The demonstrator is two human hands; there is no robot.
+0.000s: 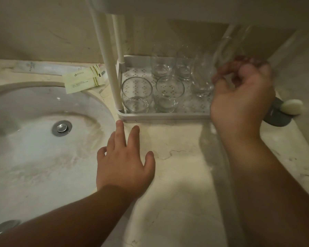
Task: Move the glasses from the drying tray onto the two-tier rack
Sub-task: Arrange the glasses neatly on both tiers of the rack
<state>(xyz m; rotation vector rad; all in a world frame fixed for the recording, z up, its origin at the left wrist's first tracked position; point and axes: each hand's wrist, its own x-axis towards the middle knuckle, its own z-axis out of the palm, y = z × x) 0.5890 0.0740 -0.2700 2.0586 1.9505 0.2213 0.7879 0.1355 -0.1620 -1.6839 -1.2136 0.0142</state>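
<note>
Over rack's lower tier (165, 117) | right hand (242, 97) grips glass (227, 49) | tilted

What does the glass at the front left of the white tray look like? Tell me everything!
The front-left glass is a short, round tumbler of clear glass with a thick base. It stands upright with its open mouth facing up and looks empty. It sits in the front left corner of the white tray, on the dotted liner, right beside the rack's white post and next to another glass. No hand touches it.
</note>
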